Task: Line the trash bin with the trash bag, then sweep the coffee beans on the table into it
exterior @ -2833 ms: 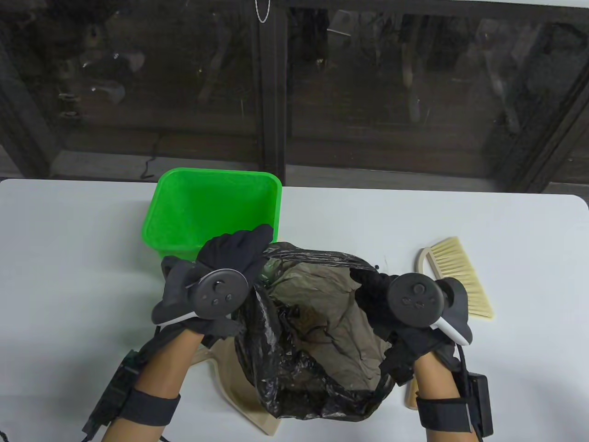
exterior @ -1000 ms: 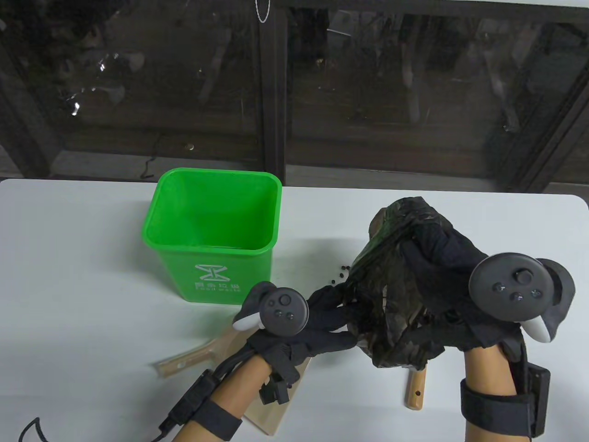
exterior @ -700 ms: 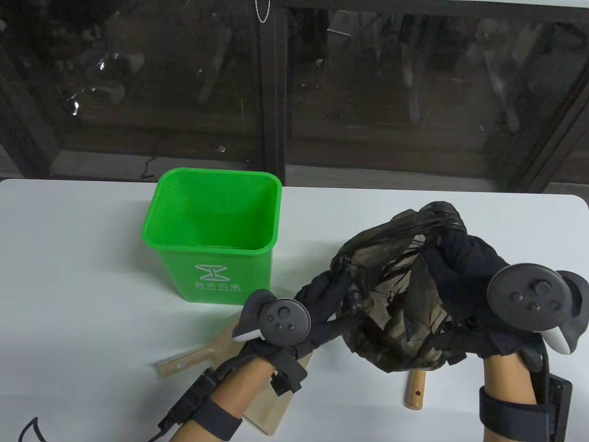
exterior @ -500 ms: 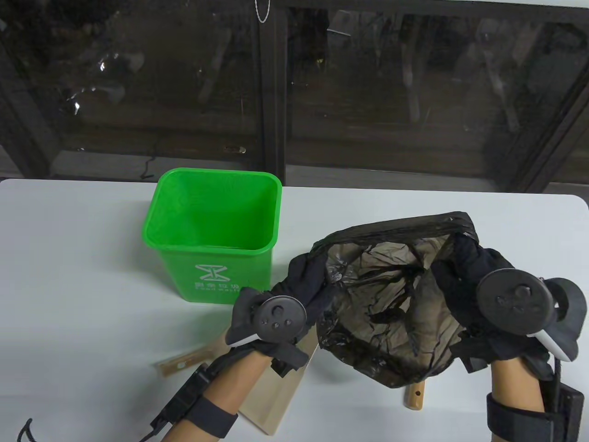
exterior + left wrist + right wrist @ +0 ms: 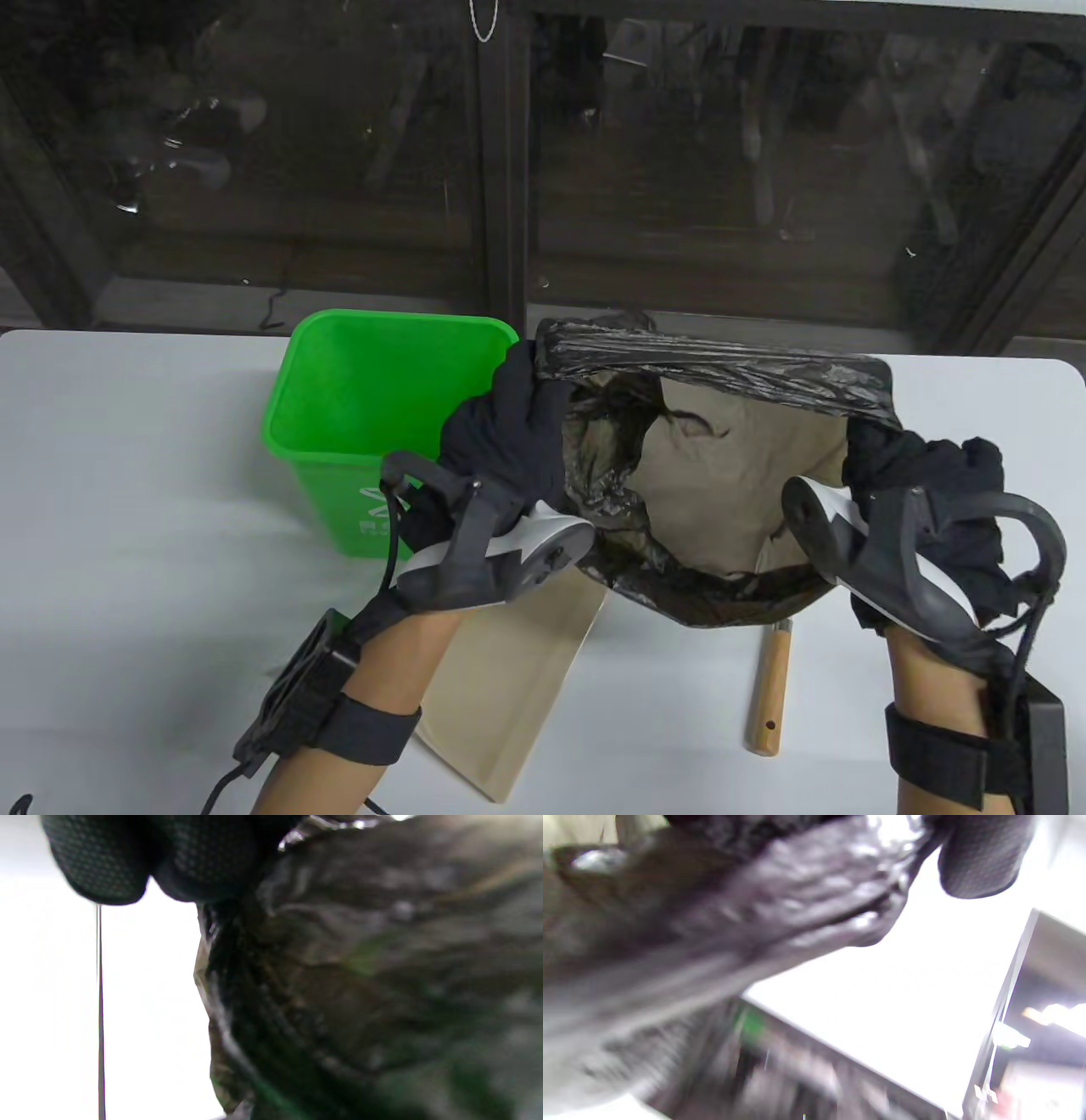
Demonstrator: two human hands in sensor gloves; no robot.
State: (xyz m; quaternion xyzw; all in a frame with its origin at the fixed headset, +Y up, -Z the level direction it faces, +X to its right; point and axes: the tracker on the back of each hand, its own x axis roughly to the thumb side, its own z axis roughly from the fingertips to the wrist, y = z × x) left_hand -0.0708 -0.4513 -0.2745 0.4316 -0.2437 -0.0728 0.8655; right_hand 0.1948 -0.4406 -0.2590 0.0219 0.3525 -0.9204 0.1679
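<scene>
Since 0.5 s ago, both hands have lifted the trash bag [image 5: 721,441] up and toward the far edge, mouth stretched wide. Left hand [image 5: 505,433] and right hand [image 5: 925,484] fingers grip its rim. It hangs above the tabletop [image 5: 127,509], just right of the trash bin [image 5: 373,399].

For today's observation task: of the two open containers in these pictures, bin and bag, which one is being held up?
The black trash bag, stretched open between both hands; the green bin stands untouched on the table.
</scene>
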